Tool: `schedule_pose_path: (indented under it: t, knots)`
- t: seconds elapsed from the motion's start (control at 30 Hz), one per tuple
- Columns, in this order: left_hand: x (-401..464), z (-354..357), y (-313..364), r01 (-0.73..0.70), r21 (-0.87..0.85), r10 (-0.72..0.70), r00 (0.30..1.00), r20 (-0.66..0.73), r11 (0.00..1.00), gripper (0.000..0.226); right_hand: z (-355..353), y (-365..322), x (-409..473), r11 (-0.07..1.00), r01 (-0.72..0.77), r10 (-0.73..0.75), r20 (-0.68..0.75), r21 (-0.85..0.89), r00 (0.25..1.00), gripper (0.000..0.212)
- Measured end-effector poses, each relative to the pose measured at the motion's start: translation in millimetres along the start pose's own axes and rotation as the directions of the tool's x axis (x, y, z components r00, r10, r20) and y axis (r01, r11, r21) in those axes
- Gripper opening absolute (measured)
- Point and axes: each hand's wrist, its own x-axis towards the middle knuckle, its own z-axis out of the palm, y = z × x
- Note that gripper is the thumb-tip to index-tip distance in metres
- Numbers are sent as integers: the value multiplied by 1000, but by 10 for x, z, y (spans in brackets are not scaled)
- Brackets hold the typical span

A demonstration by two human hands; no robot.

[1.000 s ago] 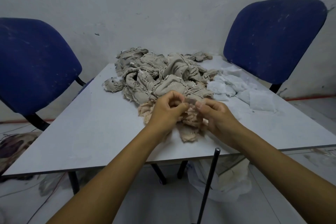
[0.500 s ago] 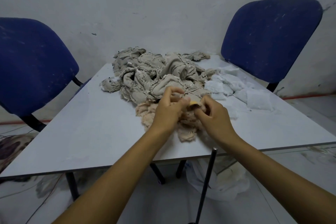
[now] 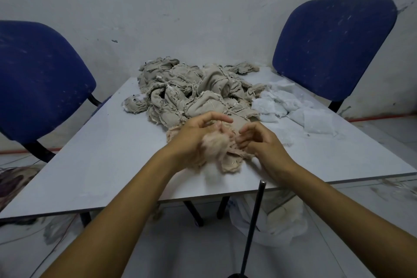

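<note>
A small peach fuzzy cloth piece [image 3: 215, 145] is held just above the white table [image 3: 108, 156], blurred by motion. My left hand [image 3: 191, 136] grips it from the left, with the forefinger stretched out over it. My right hand [image 3: 259, 142] pinches its right side with curled fingers. More peach cloth [image 3: 230, 165] lies on the table under both hands. Behind them sits a heap of grey-beige frayed cloth pieces [image 3: 191, 90].
White stuffing [image 3: 293, 106] lies at the right of the heap. Blue chairs stand at the left [image 3: 38, 79] and at the back right [image 3: 331, 45]. A black rod [image 3: 253, 221] rises before the table's near edge. A plastic bag [image 3: 275, 225] sits underneath.
Both hands have dropped a little toward the table and moved slightly apart. The peach piece now bunches at my left palm, and my left forefinger has stretched out.
</note>
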Motion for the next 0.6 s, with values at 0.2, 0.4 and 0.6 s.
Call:
schedule_pose_path:
  t: [0.2,0.4,0.6]
  knots:
    - [-72,39,-218,-68,855,18,998,68,514,12,35,81,-24,951,99,-107,-11,-292,994,40]
    - [-39,39,-285,37,897,-10,999,-37,440,34,60,59,-43,908,107,-119,-4,-406,993,35]
    - [-70,6,-302,27,704,50,995,-88,710,33,36,62,-20,835,224,-139,201,-502,970,31]
